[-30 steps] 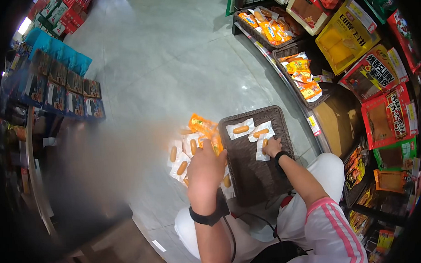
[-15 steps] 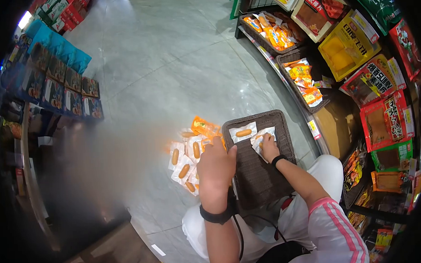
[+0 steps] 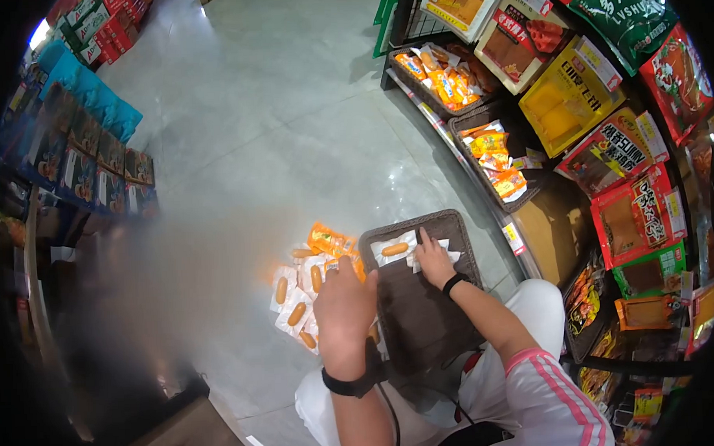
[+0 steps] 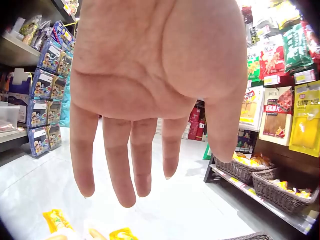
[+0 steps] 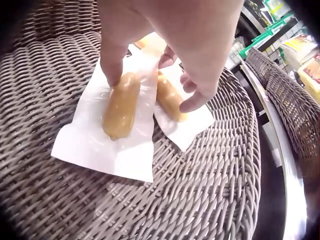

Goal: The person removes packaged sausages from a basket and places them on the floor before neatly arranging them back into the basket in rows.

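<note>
In the head view my left hand (image 3: 346, 306) hovers over the pile of sausage packets (image 3: 296, 313) on the floor, beside the wicker basket (image 3: 424, 331). Its fingers hang extended and hold nothing in the left wrist view. My right hand (image 3: 435, 261) is inside the basket's far end, index finger stretched out. The right wrist view shows the thumb touching one sausage (image 5: 121, 106) on its white packet, which lies flat. The other fingertips are by that packet's right edge and a second sausage (image 5: 171, 99). Another packet with a sausage (image 3: 394, 250) lies left of the right hand.
Along the right stands a shelf with two wicker baskets of orange packets (image 3: 449, 82) (image 3: 492, 159) and hanging snack bags (image 3: 573, 97). Boxed goods (image 3: 96, 181) stand at the left. Grey floor (image 3: 266, 108) stretches ahead; the person's white-trousered knee (image 3: 537, 311) is beside the basket.
My right hand has shifted the nearest packet up against the others, and its index finger now reaches further forward. The left hand stays over the pile. The head view has shifted slightly.
</note>
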A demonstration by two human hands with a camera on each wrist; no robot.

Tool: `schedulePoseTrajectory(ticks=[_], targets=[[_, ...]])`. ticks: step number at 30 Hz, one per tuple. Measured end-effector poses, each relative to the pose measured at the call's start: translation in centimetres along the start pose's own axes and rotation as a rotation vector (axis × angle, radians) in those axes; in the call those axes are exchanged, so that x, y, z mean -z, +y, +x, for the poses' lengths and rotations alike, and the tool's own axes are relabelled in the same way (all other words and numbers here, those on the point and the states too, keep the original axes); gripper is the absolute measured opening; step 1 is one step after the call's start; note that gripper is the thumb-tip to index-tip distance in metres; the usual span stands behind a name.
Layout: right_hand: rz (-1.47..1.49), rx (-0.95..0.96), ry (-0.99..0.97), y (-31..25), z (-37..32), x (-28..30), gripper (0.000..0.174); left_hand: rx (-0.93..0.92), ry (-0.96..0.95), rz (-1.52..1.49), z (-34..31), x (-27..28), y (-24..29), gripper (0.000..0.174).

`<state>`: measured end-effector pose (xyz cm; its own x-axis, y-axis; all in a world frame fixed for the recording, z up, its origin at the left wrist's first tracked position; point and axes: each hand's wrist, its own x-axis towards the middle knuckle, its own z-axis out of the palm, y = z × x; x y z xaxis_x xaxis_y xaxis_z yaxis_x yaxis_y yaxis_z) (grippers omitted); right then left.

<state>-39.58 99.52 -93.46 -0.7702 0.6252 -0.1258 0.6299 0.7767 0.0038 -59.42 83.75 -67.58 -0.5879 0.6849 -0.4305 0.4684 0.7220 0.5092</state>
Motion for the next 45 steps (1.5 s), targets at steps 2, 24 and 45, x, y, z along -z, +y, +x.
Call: schedulePoseTrajectory(ticks=[2,24,45], targets=[[0.126,-0.122,-0.136,0.3,0.2,0.1,0.02,0.006,-0.006,-0.004,0.2,-0.1,-0.3,0.047],[0.088,0.012,0.085,-2.0,1.8,1.6,0.013,-0.067,0.07,0.022,1.0,-1.4,-0.3,0.046],[0.056,0.229,0.105,-2.9,3.0,1.7,0.018,-0.088,0.161,0.073,1.2,-1.9,-1.2,0.038]])
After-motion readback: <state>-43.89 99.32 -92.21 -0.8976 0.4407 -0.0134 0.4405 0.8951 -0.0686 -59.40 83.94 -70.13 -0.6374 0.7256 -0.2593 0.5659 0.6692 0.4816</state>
